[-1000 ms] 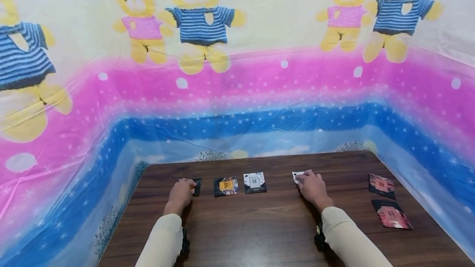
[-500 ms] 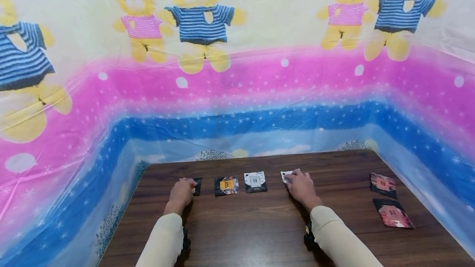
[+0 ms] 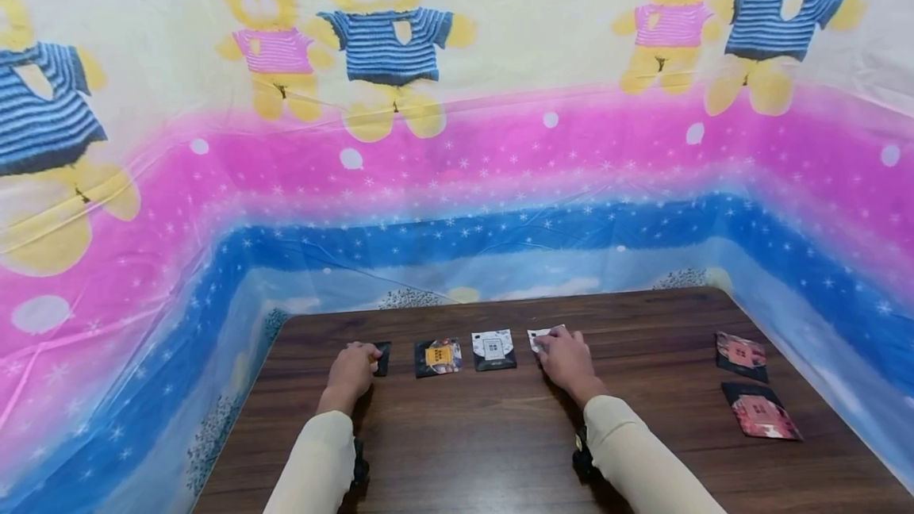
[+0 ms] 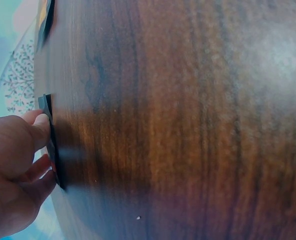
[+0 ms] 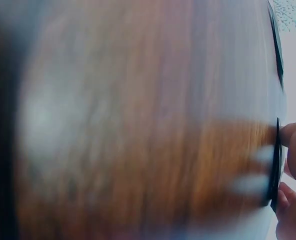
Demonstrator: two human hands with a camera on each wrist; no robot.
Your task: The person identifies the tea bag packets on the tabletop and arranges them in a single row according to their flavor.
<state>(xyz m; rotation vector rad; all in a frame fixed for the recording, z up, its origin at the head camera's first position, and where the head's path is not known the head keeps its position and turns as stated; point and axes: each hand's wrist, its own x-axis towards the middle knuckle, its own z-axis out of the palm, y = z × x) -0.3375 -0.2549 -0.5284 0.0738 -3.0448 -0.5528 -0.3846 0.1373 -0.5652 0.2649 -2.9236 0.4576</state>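
My left hand [image 3: 352, 375] holds a dark sachet [image 3: 382, 358] flat at the table's left, its thumb and fingers at the edges. Much of that sachet is covered by the hand in the head view; from the left wrist its black edge [image 4: 57, 167] shows beneath the fingers. On the other side, my right hand [image 3: 569, 359] grips a white and black sachet [image 3: 537, 338] by its edges, low on the table. Between the hands lie a black sachet with an orange label [image 3: 439, 357] and a white-topped sachet [image 3: 493, 349], side by side.
Two red and black sachets lie at the right, the farther one [image 3: 741, 355] behind the nearer one [image 3: 762, 412]. The brown wooden table [image 3: 457, 435] ends at a printed cloth backdrop [image 3: 457, 236] with teddy bears.
My right hand has slid the white and black sachet leftward, close to the white-topped one in the row. The left hand stays in place on its dark sachet.
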